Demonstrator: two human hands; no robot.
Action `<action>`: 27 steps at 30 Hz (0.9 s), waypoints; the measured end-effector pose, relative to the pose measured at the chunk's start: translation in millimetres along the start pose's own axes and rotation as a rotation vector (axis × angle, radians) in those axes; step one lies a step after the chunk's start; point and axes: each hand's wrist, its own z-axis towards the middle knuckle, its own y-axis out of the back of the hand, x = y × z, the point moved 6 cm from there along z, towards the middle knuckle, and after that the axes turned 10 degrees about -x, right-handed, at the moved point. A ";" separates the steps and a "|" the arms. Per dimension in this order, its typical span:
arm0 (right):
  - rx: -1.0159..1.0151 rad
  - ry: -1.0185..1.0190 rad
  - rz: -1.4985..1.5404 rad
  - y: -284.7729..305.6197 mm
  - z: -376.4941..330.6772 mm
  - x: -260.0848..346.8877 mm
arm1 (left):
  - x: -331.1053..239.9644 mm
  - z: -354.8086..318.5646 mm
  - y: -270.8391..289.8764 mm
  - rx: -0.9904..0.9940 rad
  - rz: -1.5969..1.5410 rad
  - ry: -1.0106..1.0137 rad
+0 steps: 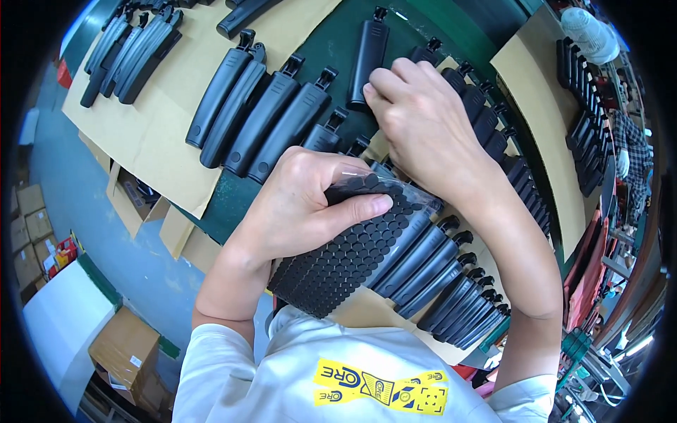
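My left hand [300, 204] is closed on a clear sheet covered with rows of small round black pads [345, 254], its thumb lying over the pads. The sheet slants down toward my chest. Beyond it my right hand [427, 120] is closed, with fingertips pinched together at the near end of a black plastic handle [368, 60]. Whatever sits between those fingertips is hidden. That handle lies on the green tabletop, its narrow fitting pointing away from me. More black handles [293, 130] lie in a row to the left, some partly covered by my hands.
Brown cardboard [134, 137] covers part of the green table [236, 204], with another group of handles [134, 56] at far left. Further handles [451, 275] line the right side. Black parts stand on a cardboard-covered surface [546, 99] at right, where another person's sleeve [630, 134] shows.
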 end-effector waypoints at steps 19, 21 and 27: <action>-0.244 -0.306 0.670 72.0 -26.2 17.2 | 0.5 0.3 -1.4 0.018 0.043 -0.062; -0.262 -0.277 0.630 73.0 -25.8 20.7 | -0.1 0.6 -1.7 0.016 0.052 -0.081; -0.284 -0.301 0.610 75.0 -27.5 24.6 | -3.9 1.1 -1.3 0.004 0.065 -0.083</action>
